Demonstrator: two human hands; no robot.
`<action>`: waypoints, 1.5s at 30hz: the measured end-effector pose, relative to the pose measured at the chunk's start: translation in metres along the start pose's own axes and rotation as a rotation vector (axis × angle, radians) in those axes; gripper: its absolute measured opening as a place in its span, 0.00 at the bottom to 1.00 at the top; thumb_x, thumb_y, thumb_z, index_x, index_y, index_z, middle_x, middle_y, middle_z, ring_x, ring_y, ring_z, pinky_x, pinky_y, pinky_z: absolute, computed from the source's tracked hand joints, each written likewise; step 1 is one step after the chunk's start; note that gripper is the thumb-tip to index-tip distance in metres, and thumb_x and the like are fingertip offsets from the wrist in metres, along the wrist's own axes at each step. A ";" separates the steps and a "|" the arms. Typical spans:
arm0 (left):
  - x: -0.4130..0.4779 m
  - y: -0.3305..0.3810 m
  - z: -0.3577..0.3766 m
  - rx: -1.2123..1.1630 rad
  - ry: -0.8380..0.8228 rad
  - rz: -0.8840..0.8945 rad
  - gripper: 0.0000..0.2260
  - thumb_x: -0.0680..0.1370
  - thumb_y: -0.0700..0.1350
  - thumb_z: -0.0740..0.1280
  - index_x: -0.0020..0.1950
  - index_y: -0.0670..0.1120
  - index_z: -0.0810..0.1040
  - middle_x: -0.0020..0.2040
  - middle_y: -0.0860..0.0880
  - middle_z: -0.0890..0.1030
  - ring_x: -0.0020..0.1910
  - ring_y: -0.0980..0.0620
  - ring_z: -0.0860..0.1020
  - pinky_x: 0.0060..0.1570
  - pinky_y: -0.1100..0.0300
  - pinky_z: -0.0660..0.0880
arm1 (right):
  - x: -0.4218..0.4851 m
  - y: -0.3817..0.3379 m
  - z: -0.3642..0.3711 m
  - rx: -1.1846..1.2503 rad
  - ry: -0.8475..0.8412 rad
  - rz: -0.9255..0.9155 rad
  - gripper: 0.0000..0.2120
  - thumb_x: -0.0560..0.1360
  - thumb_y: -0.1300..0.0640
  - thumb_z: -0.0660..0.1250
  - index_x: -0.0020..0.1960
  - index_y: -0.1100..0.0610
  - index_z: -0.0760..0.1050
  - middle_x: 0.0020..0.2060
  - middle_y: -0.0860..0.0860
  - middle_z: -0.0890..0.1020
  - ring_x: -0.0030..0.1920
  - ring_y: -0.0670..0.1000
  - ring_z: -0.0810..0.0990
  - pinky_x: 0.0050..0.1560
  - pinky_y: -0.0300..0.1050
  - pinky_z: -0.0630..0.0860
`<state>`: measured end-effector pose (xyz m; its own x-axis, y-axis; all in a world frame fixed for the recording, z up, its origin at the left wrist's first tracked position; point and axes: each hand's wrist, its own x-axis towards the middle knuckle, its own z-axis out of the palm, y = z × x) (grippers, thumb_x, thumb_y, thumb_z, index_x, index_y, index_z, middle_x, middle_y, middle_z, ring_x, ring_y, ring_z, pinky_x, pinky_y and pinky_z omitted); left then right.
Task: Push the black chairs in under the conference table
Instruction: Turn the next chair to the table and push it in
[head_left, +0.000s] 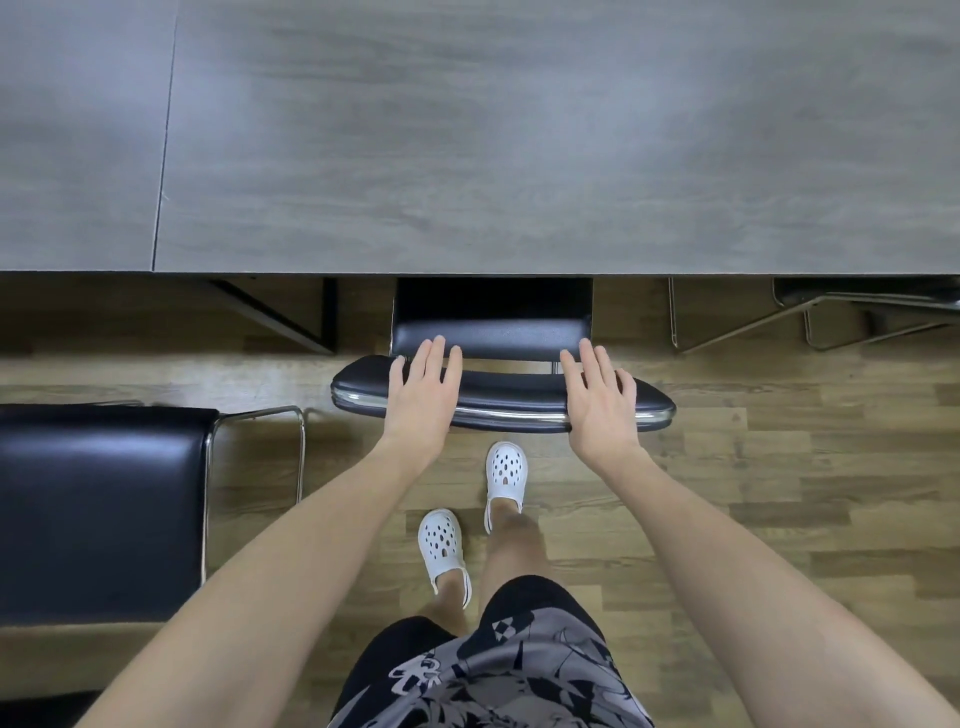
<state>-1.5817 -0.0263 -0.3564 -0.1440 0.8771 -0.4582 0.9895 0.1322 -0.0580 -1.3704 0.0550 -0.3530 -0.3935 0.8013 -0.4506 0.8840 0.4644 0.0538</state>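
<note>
A black chair (506, 395) with a chrome frame stands straight ahead, its seat mostly under the grey conference table (519, 156); only its padded backrest and the seat's rear strip show. My left hand (422, 397) lies flat on the backrest's left part with straight fingers. My right hand (600, 402) lies flat on its right part the same way. A second black chair (98, 509) stands out from the table at the left, its whole seat visible on the floor side.
The table edge runs across the view at mid-height. Dark table legs (291, 317) show under it at the left. Another chair's chrome frame (831, 312) sits under the table at the right. My feet in white clogs (467, 519) stand on wood flooring behind the chair.
</note>
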 end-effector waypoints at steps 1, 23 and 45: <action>0.003 0.000 -0.002 0.006 0.009 -0.006 0.49 0.71 0.43 0.77 0.80 0.43 0.44 0.80 0.41 0.48 0.79 0.43 0.48 0.74 0.45 0.52 | 0.003 0.001 -0.002 -0.001 0.007 0.013 0.46 0.69 0.67 0.69 0.78 0.56 0.47 0.78 0.58 0.47 0.78 0.58 0.46 0.72 0.55 0.55; 0.073 0.004 -0.031 -0.015 0.074 -0.055 0.54 0.67 0.36 0.77 0.79 0.41 0.40 0.79 0.40 0.42 0.79 0.42 0.44 0.74 0.43 0.48 | 0.077 0.029 -0.028 -0.018 0.119 0.015 0.52 0.65 0.69 0.71 0.79 0.54 0.44 0.77 0.61 0.45 0.77 0.61 0.45 0.73 0.58 0.52; 0.125 0.001 -0.051 0.017 0.050 -0.085 0.54 0.68 0.40 0.78 0.79 0.42 0.40 0.80 0.43 0.40 0.79 0.45 0.44 0.74 0.41 0.45 | 0.130 0.049 -0.050 -0.043 0.144 -0.022 0.53 0.66 0.68 0.73 0.78 0.53 0.42 0.77 0.61 0.44 0.77 0.61 0.44 0.74 0.58 0.50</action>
<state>-1.5989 0.1068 -0.3686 -0.2270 0.8853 -0.4058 0.9737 0.1993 -0.1101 -1.3905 0.2007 -0.3646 -0.4477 0.8353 -0.3193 0.8643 0.4957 0.0850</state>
